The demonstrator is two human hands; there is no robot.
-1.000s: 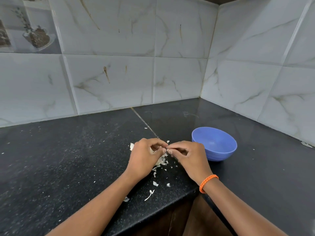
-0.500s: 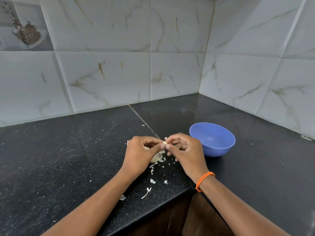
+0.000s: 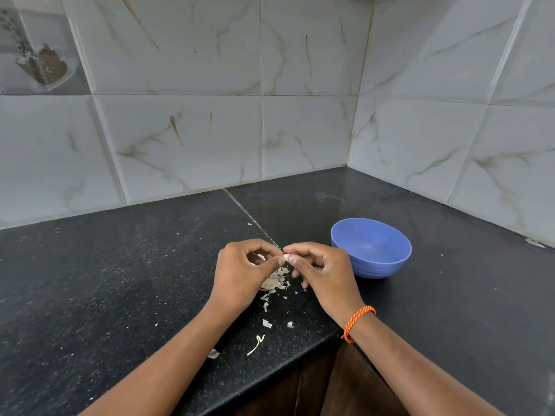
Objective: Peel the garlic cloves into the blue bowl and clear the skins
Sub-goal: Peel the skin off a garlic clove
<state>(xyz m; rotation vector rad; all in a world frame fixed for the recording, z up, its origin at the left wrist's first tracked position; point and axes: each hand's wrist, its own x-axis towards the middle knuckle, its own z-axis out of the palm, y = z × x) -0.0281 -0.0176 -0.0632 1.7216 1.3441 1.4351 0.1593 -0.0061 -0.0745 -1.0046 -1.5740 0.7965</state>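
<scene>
Near the front edge of the dark speckled tabletop (image 3: 90, 280), both hands meet over a small heap of papery garlic skins (image 3: 274, 282). Between them sits a pale garlic clove (image 3: 286, 257), pinched from the left by the thumb and curled fingers of the left hand (image 3: 240, 271) and from the right by the thumb and forefinger of the right hand (image 3: 322, 273); both hands grip the clove, held just above the heap. More loose skin flakes (image 3: 267, 323) lie scattered on the tabletop toward the front edge, along with a thin curled strip (image 3: 256, 345) and one translucent scrap (image 3: 213, 353) close to the left forearm. Just to the right of the right hand stands the blue bowl (image 3: 371, 247), upright on the tabletop, its ribbed outer wall near the knuckles but apart from them. Its inside shows only smooth blue surface (the part of the bottom nearest the camera is hidden by the near rim, so what lies there cannot be told). An orange braided band (image 3: 357, 322) circles the right wrist. White marbled tiles (image 3: 186, 139) cover the two walls that meet in a corner behind the bowl.
</scene>
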